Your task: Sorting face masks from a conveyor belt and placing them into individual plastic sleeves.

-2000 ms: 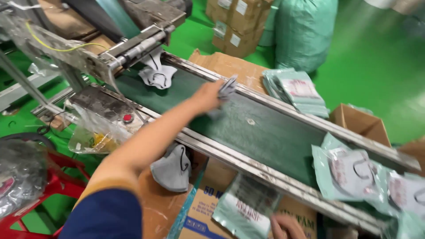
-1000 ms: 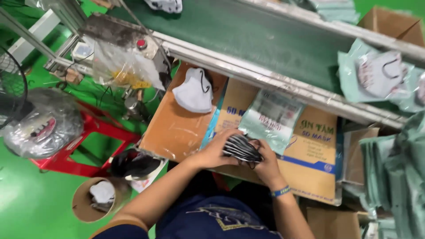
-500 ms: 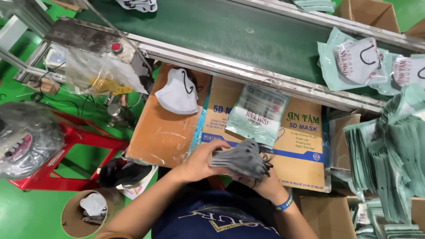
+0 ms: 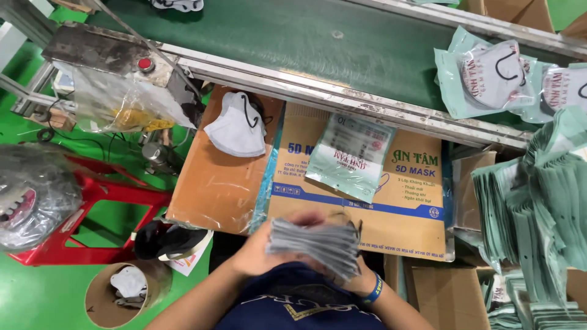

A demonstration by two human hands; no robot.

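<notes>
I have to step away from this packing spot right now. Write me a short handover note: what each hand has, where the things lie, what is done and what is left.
Left hand and right hand: both grip one stack of grey folded face masks, held close to the body.
Empty pale green printed pouch lies flat on the printed cardboard box, in front of the hands.
One loose grey mask lies on the brown cardboard sheet.
Filled pouches lie at the green conveyor belt.
Done: stack gathered. Left: stack not yet in the pouch.
</notes>
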